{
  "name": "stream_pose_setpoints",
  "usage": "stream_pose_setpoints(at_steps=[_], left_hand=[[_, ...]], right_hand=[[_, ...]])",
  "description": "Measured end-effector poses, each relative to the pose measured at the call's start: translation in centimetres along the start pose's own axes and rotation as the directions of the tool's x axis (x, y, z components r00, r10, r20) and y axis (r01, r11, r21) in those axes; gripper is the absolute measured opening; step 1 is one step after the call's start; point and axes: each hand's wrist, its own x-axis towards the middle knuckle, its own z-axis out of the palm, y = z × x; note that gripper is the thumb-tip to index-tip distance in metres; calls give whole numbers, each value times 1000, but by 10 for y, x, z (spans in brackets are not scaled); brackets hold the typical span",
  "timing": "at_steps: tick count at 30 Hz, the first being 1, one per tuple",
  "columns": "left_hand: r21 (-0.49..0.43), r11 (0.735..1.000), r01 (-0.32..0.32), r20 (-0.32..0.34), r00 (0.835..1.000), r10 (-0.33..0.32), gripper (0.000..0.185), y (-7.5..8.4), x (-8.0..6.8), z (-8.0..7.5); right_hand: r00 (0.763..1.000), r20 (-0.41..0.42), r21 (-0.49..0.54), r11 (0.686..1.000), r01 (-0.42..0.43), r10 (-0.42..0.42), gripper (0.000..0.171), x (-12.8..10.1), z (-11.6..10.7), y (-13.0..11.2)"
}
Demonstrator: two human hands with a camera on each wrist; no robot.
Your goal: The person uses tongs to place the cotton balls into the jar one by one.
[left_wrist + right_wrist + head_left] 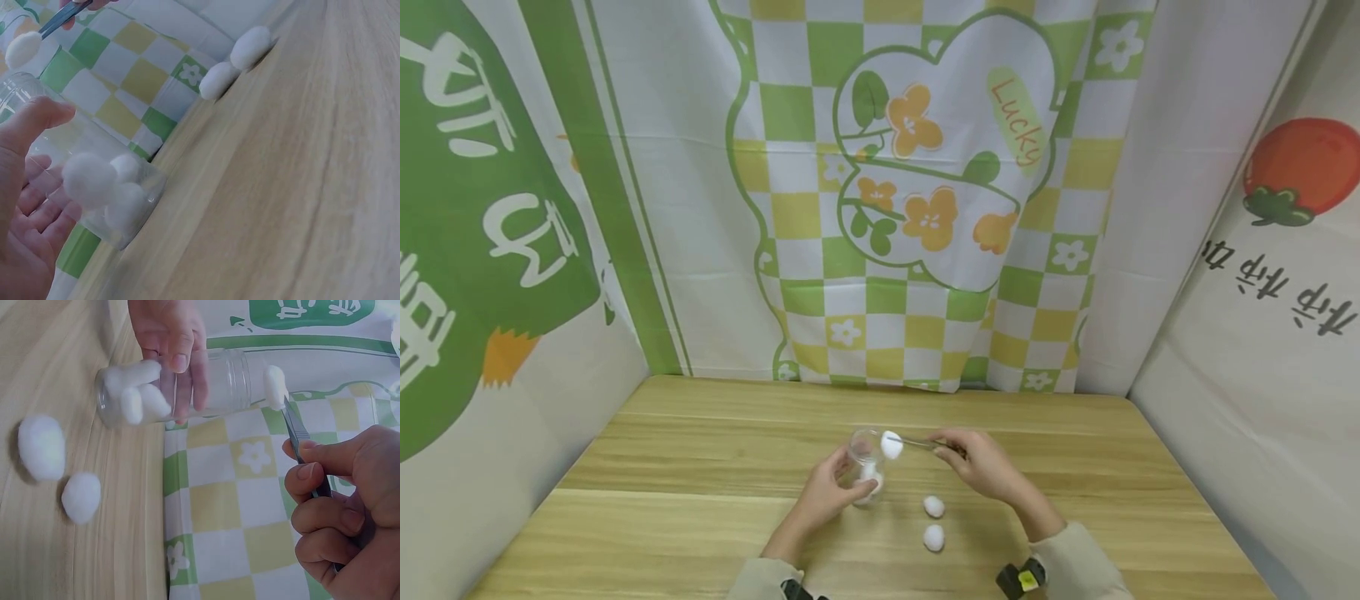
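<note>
Left hand (pixel 825 497) grips the clear jar (pixel 867 467), right hand (pixel 981 462) pinches tweezers (pixel 921 443) holding a cotton ball (pixel 891 445) at the jar's 1 o'clock.

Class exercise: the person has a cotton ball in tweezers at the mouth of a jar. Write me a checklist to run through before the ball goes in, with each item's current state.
1. Left hand grips the jar: ok.
2. Jar mouth unobstructed: ok.
3. Tweezers in the right hand pinch the cotton ball: ok.
4. Ball lined up at the mouth: ok.
5. Room above the cotton balls inside: ok.
6. Two loose cotton balls on the table stay clear of the hands: ok.
</note>
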Motion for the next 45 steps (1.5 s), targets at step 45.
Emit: stream_pose_setpoints(at_steps=[45], left_hand=[[-40, 999, -13, 101, 995, 17, 71, 3, -2, 5]], right_hand=[[997, 75, 32, 999, -11, 8, 25, 8, 13, -4]])
